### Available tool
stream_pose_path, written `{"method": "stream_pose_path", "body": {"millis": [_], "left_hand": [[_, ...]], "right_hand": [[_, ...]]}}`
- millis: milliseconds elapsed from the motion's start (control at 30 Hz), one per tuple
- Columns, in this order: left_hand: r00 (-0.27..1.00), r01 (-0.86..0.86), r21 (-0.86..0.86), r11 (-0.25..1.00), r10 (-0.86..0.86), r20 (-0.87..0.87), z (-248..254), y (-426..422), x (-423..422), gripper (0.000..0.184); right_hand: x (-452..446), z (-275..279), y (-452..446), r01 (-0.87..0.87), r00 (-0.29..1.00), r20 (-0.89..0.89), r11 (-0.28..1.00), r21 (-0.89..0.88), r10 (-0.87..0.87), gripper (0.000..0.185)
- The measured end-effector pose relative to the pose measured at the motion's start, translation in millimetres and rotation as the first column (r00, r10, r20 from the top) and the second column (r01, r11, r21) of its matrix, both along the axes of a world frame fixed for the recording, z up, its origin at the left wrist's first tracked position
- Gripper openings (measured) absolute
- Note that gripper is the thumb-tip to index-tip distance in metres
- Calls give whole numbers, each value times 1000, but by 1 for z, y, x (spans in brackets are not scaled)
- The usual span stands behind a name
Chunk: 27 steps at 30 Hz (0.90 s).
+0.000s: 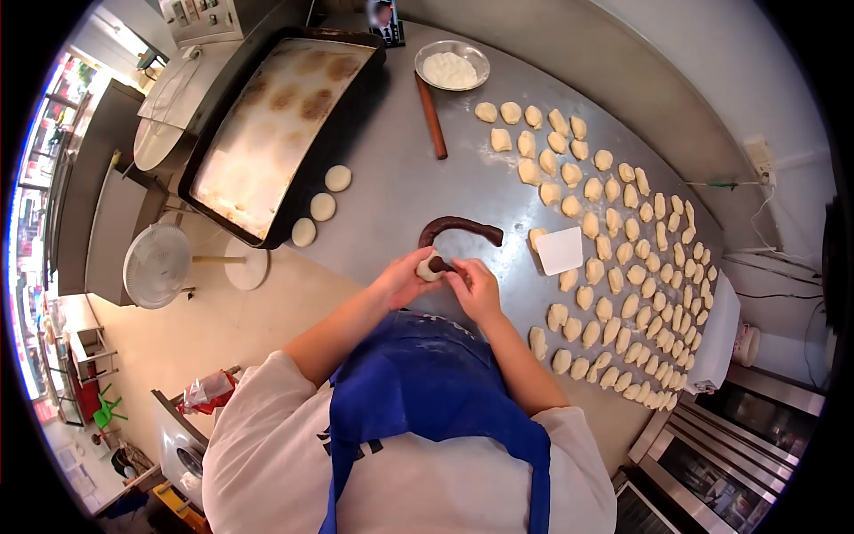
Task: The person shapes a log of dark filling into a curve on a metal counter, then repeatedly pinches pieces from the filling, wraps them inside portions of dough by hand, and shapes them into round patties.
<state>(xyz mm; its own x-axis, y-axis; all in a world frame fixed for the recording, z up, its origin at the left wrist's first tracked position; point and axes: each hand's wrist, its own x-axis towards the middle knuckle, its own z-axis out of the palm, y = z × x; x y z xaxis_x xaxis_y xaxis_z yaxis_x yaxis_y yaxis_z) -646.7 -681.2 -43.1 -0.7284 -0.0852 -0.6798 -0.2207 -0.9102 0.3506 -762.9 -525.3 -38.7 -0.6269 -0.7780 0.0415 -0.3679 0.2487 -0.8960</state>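
Observation:
My left hand (405, 279) holds a small round piece of pale dough (429, 267) above the near edge of the steel table. Dark brown filling shows on the dough, with the fingers of my right hand (472, 288) closed at its right side. A long curved roll of dark filling (458, 222) lies on the table just beyond both hands. Three flat round dough pieces (323, 206) sit further left. Many small dough pieces (613, 221) are spread in rows on the right, beside a white scraper (560, 251).
A large black-rimmed tray (283, 125) stands at the back left. A wooden rolling pin (431, 117) lies near a metal bowl of flour (452, 67) at the back. A white fan (157, 266) stands left of the table, and ovens (712, 454) are at the lower right.

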Motion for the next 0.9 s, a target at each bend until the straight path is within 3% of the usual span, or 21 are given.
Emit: {"method": "stream_pose_path", "body": {"millis": [100, 133, 167, 233, 267, 367, 400, 500, 533, 633, 667, 733, 767, 833, 867, 900], "left_hand": [[998, 70, -47, 996, -69, 16, 7, 14, -7, 35], [996, 88, -75, 993, -86, 29, 10, 16, -8, 36], [996, 83, -72, 994, -84, -19, 9, 15, -6, 37], [991, 69, -63, 996, -76, -108, 2, 9, 2, 38], [994, 57, -78, 995, -64, -86, 1, 5, 5, 38], [996, 45, -53, 998, -49, -80, 0, -5, 10, 38], [992, 58, 2, 998, -58, -114, 1, -8, 11, 37], [986, 53, 67, 996, -42, -160, 17, -8, 6, 33], [986, 45, 73, 996, -32, -167, 25, -6, 3, 31], [977, -60, -61, 996, 46, -207, 38, 4, -8, 33], [978, -31, -97, 995, 10, -206, 34, 3, -8, 34], [978, 30, -168, 985, -64, -198, 24, 1, -7, 35], [981, 23, -132, 991, -48, -187, 28, 1, -8, 35], [986, 20, -57, 998, -29, -163, 40, 4, -11, 35], [979, 29, -29, 999, -34, -201, 39, 5, -12, 35], [971, 38, -2, 999, -37, -238, 38, 6, -12, 36]], "right_hand": [[-2, 6, -10, -75, 997, 43, 967, 242, 66, 17], [-5, 8, -9, -72, 990, 135, 964, 256, 38, 15], [-8, 6, -7, -43, 938, 346, 986, 158, -15, 15], [-15, -5, 1, 72, 692, 720, 997, -9, -44, 15], [-19, -2, 2, 204, 454, 889, 964, -168, 59, 19], [-27, 20, 7, 457, 38, 976, 865, -209, 216, 24], [-26, 36, -2, 517, -44, 995, 854, -52, 87, 30], [-37, 18, -4, 299, -131, 924, 903, -310, 360, 42], [-32, 13, -7, 281, 36, 992, 951, -127, 122, 51], [-25, 21, -11, 289, 108, 981, 939, -189, 164, 45], [-23, 23, -12, 264, 324, 942, 948, -177, 86, 40], [-18, 27, -15, 227, 698, 713, 964, -140, -61, 29], [-8, 39, -21, 237, 830, 551, 948, -212, -85, 24], [17, 69, -32, 220, 971, 164, 911, -350, -171, 21], [10, 64, -20, 17, 992, 126, 981, -192, 7, 36], [8, 58, -20, -36, 995, -95, 985, -169, 20, 38]]}}
